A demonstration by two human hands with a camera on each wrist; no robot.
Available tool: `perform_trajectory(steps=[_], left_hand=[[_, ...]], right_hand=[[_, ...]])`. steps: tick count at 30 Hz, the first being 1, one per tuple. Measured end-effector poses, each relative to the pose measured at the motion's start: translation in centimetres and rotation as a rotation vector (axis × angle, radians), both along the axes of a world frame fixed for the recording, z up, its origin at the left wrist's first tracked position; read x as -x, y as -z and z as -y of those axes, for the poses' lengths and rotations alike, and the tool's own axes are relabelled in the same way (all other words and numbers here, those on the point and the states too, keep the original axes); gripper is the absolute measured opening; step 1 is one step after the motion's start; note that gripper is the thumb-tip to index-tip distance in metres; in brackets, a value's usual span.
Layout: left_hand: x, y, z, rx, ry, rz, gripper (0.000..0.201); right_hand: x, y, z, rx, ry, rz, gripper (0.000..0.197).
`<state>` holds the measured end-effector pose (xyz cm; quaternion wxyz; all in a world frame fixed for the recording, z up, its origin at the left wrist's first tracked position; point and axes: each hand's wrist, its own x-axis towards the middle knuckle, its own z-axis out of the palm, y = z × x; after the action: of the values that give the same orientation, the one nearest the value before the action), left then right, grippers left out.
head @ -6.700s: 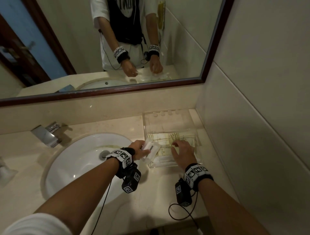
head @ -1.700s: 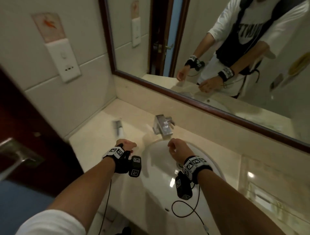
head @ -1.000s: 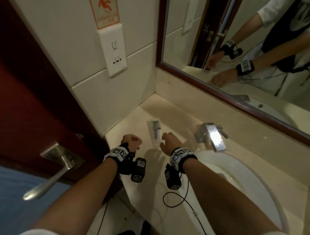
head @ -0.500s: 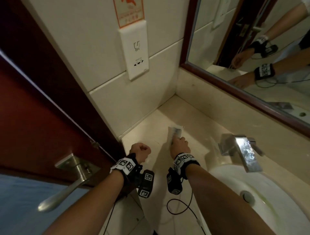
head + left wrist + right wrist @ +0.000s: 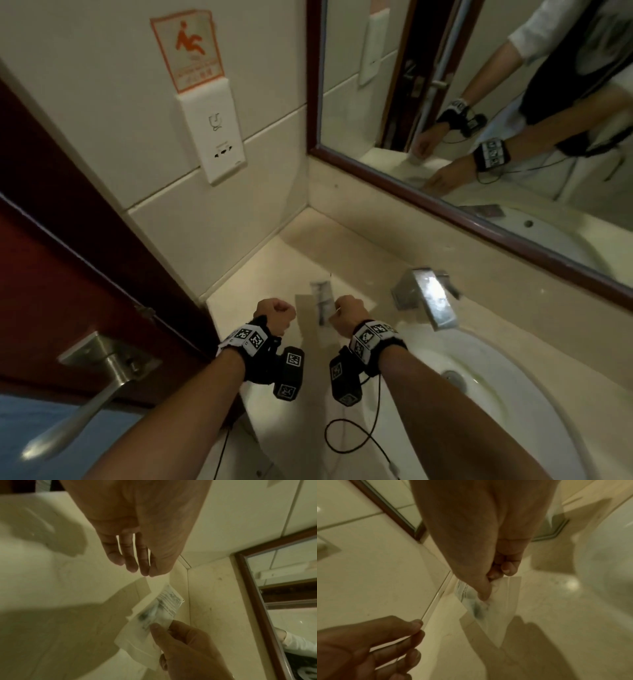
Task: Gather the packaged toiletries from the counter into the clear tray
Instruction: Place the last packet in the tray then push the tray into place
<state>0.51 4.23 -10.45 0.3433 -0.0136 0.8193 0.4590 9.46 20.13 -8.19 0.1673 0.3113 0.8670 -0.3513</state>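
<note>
A flat white sachet (image 5: 321,298) with dark print hangs just above the beige counter (image 5: 274,260), in the corner left of the tap. My right hand (image 5: 337,313) pinches its near end between thumb and fingers. The pinch shows in the right wrist view, where the sachet (image 5: 501,601) trails down from the fingertips (image 5: 483,595), and in the left wrist view on the sachet (image 5: 159,609). My left hand (image 5: 277,313) hovers just left of it, fingers (image 5: 132,561) loosely curled and holding nothing. The clear tray is out of view.
A chrome tap (image 5: 428,301) stands right of my hands, with the white basin (image 5: 496,404) below it. A dark red door with a metal lever handle (image 5: 85,383) is close on the left. The tiled wall with a socket plate (image 5: 212,133) and the framed mirror (image 5: 479,219) bound the counter.
My right hand, which lay on the sachet on the counter half a second ago, now pinches it and has raised it slightly. My left hand has stayed beside it.
</note>
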Motion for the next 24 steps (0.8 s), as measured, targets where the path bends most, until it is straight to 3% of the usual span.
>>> perform_trajectory(steps=[4, 7, 13, 18, 24], left_hand=[[-2.7, -1.0, -3.7, -0.011, 0.071, -0.022, 0.010], [-5.6, -1.8, -6.8, -0.029, 0.142, -0.027, 0.005], [-13.1, -3.2, -13.6, -0.020, 0.318, -0.072, 0.012], [-20.5, -4.7, -19.2, -0.031, 0.491, -0.116, 0.007], [-29.0, -5.6, -23.9, -0.042, 0.683, -0.157, 0.021]], right_hand=[[-4.4, -1.9, -3.1, -0.075, -0.051, -0.091, 0.033], [-8.8, -2.9, -5.6, -0.103, -0.037, -0.174, 0.028], [-19.4, -5.2, -10.0, -0.169, 0.073, -0.304, 0.007], [-28.9, -7.3, -13.4, -0.207, 0.180, -0.286, 0.012], [-40.1, -7.4, -16.5, -0.271, 0.287, -0.216, 0.013]])
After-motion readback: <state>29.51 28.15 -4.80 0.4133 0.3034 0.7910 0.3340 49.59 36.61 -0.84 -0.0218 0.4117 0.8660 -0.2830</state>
